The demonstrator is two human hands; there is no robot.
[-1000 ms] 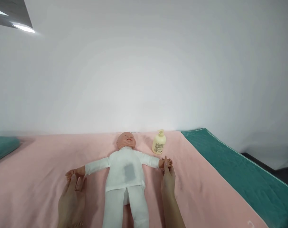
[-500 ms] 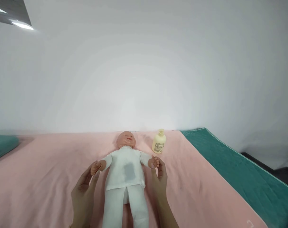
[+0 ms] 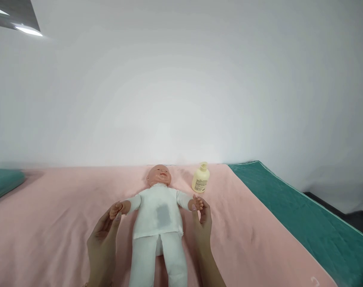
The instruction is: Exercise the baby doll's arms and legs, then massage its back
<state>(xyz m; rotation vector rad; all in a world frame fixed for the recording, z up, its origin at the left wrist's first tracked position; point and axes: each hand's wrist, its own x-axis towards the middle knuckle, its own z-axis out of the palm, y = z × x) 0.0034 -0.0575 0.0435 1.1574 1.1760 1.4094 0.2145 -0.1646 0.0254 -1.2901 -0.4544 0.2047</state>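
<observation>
A baby doll (image 3: pixel 157 207) in a white top and trousers lies on its back, head toward the wall, with both arms stretched out sideways. A grey patch marks the front of its top. My left hand (image 3: pixel 103 237) pinches the doll's hand on the left side between thumb and fingers. On the other side, my right hand (image 3: pixel 203 223) holds the doll's other hand the same way, thumb toward me. Just beyond my right hand stands a pale yellow pump bottle (image 3: pixel 200 178), upright, with printed text on its side.
A pink cloth (image 3: pixel 247 239) with soft wrinkles lies under the doll. Green material (image 3: pixel 301 215) shows along the right side, and a green padded item (image 3: pixel 4 183) lies at the far left. A white wall (image 3: pixel 169 87) rises behind.
My left hand has moved slightly left and up, drawing the doll's arm straighter outward. My right hand has shifted slightly right with the other arm. The bottle stays put.
</observation>
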